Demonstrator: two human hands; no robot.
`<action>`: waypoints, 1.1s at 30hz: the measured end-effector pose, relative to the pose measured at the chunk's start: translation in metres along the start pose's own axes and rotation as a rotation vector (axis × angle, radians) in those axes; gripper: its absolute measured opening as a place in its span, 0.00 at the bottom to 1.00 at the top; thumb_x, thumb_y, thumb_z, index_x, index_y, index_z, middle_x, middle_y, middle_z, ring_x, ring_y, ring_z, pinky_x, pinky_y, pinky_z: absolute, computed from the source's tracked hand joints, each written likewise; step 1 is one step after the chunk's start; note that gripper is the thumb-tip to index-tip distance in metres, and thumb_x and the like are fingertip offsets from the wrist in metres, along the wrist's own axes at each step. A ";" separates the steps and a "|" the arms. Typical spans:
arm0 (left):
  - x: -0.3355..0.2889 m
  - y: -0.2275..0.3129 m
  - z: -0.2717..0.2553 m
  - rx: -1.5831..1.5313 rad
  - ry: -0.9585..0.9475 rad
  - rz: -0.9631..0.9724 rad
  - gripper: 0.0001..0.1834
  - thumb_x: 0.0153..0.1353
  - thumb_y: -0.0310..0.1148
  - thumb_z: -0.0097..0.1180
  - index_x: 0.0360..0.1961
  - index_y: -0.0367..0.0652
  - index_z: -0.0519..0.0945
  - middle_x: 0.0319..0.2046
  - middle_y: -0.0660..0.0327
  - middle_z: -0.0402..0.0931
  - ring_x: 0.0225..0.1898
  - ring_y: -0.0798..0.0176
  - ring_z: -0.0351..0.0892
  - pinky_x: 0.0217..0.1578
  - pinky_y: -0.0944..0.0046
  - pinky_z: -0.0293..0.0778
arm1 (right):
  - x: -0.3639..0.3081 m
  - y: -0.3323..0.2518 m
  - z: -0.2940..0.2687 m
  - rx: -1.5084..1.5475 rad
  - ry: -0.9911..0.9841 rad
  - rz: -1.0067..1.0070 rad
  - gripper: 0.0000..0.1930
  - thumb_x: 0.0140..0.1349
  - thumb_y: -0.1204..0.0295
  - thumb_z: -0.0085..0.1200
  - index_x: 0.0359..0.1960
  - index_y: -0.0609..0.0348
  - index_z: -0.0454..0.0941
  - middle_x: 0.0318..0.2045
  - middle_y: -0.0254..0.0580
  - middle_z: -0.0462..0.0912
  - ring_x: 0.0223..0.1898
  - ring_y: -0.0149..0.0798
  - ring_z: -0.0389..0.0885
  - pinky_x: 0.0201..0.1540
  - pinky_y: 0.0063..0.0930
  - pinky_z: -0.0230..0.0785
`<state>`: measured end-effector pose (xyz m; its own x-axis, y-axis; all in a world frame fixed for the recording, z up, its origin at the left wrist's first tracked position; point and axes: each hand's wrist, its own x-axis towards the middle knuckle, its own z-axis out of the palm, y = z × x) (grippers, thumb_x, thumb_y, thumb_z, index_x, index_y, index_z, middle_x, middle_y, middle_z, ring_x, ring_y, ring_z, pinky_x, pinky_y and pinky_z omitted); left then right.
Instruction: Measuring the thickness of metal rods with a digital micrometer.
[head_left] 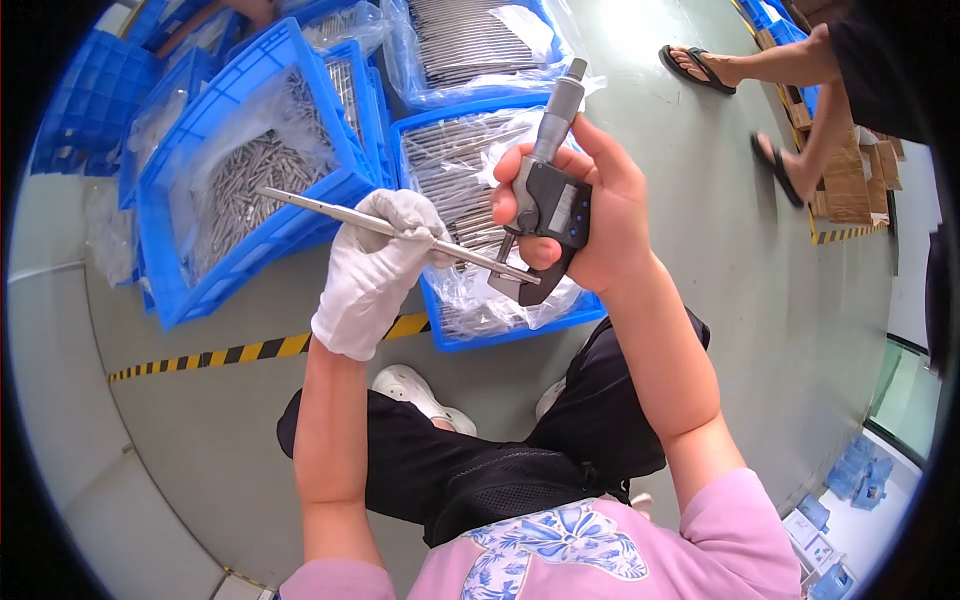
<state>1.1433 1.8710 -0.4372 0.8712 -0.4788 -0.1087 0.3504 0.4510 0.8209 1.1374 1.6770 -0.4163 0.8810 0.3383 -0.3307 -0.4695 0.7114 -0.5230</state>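
My left hand (372,262), in a white glove, is closed round a long thin metal rod (330,208). The rod slants from upper left down to the right. Bare, my right hand (615,205) grips a digital micrometer (553,200) with a dark body and a silver thimble pointing up. The rod's right end lies at the micrometer's jaws, by the spindle; whether the jaws touch it I cannot tell. Below both hands stands a blue crate (440,343) lined with plastic, holding many similar metal rods (440,160).
A tilted blue crate (165,290) of short metal parts (255,165) stands at the left. Another crate of rods (470,45) is farther back. Yellow-black tape (265,349) crosses the floor. At the far right a person in sandals (700,68) stands near cardboard (850,185).
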 end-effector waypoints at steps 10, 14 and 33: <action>0.000 0.000 0.001 -0.002 0.002 0.000 0.07 0.54 0.27 0.54 0.26 0.44 0.67 0.26 0.64 0.64 0.29 0.66 0.67 0.30 0.69 0.63 | 0.005 0.004 0.003 -0.080 0.037 -0.032 0.29 0.53 0.43 0.38 0.25 0.62 0.71 0.19 0.47 0.76 0.08 0.30 0.66 0.09 0.16 0.59; 0.001 -0.002 0.000 -0.024 0.014 -0.015 0.07 0.53 0.26 0.54 0.26 0.44 0.67 0.26 0.64 0.63 0.29 0.66 0.66 0.30 0.70 0.63 | 0.004 0.002 -0.001 -0.084 0.004 -0.005 0.29 0.57 0.44 0.35 0.27 0.63 0.72 0.20 0.48 0.75 0.14 0.32 0.70 0.10 0.17 0.61; 0.003 -0.004 -0.007 -0.063 0.000 -0.002 0.09 0.49 0.16 0.52 0.23 0.42 0.68 0.28 0.60 0.68 0.31 0.66 0.71 0.33 0.68 0.71 | 0.009 0.005 -0.002 -0.020 -0.026 0.009 0.30 0.57 0.45 0.32 0.30 0.65 0.71 0.21 0.49 0.75 0.14 0.32 0.69 0.11 0.18 0.61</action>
<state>1.1468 1.8732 -0.4452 0.8706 -0.4795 -0.1100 0.3726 0.4969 0.7837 1.1425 1.6825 -0.4232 0.8777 0.3606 -0.3155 -0.4784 0.6957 -0.5358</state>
